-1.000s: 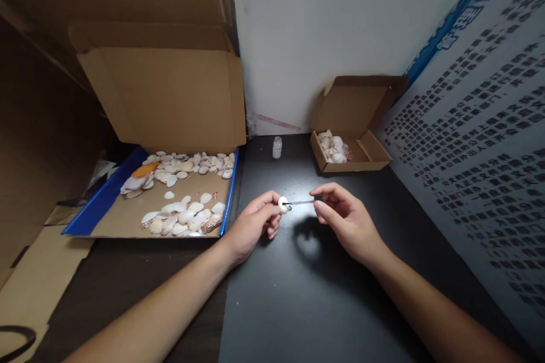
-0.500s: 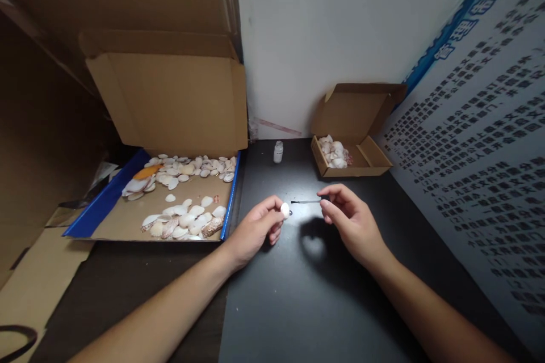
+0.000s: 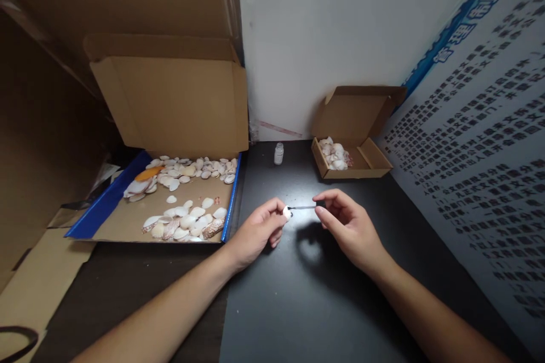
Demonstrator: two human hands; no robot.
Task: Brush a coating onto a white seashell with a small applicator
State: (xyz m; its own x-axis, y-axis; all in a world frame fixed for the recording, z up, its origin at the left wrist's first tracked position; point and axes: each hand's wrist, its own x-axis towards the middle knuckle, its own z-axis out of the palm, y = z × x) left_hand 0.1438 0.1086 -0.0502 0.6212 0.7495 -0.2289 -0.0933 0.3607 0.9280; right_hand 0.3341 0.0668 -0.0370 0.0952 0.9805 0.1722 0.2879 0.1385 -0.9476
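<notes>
Pinched between the thumb and fingers of my left hand (image 3: 264,227) is a small white seashell (image 3: 286,214). Opposite it, my right hand (image 3: 346,221) grips a thin dark brush (image 3: 303,207) by its right end, between thumb and fingertips. The brush points left, and its dark tip meets the upper edge of the shell. Both hands are held above the dark tabletop (image 3: 272,306). Behind them stands a small clear glass bottle (image 3: 278,154) with a whitish label or contents; I cannot tell which.
At left, a large open cardboard box with blue sides (image 3: 232,204) holds many seashells (image 3: 187,221) in two groups. A smaller open cardboard box (image 3: 357,172) at the back right contains more shells (image 3: 336,154). A white wall (image 3: 323,28) and a printed panel (image 3: 481,142) border the table.
My right hand has moved slightly left, bringing the brush tip from a gap beside the shell to its upper edge. My left hand still holds the shell, now turned a little.
</notes>
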